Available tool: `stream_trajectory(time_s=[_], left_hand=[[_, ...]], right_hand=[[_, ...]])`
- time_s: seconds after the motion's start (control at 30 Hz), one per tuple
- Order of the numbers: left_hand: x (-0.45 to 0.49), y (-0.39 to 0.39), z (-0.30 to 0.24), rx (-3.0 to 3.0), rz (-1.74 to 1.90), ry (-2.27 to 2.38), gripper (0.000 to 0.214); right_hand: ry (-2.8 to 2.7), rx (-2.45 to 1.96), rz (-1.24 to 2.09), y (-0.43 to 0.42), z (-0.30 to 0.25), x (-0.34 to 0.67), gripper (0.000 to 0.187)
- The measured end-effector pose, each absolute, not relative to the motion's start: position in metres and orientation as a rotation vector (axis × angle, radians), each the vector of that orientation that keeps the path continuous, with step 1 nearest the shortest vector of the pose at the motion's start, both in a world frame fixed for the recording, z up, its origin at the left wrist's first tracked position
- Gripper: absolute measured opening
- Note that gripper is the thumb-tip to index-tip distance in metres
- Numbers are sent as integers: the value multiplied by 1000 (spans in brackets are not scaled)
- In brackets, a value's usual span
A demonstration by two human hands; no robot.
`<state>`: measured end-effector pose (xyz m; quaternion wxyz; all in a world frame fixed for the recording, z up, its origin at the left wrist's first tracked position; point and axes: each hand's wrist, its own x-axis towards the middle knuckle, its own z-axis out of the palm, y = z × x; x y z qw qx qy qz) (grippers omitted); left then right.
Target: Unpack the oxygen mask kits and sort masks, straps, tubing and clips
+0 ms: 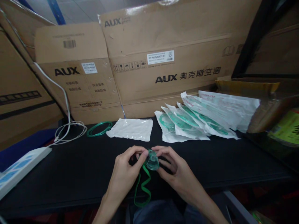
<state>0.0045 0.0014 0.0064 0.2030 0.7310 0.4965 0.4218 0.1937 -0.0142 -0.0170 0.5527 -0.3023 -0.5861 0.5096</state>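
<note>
"What's on the left?"
"I see green tubing (92,132) coiled on the black table (81,168), then the left hand (127,165), thumb and fingers pinched on a clear green piece (153,162)."
"Where's that piece?"
"Between both hands, a green strap (145,185) hanging below. I see the right hand (171,163) clamped on its right side, and white pouches (205,115) farther right."

White packets (195,119) on black table (81,165)

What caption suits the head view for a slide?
Left hand and right hand hold a translucent piece with a green strap, pouches beyond.
</note>
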Motion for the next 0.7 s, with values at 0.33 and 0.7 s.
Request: stream_trajectory(time_s=[0.33, 0.7], left_hand=[[9, -3, 11, 1986, 984, 1221, 24], [11, -4, 6, 2131, 880, 1258, 25]], right_hand=[[-1320, -735, 1238, -14, -14, 191, 17], [-1422, -884, 985, -11, -23, 191, 8]])
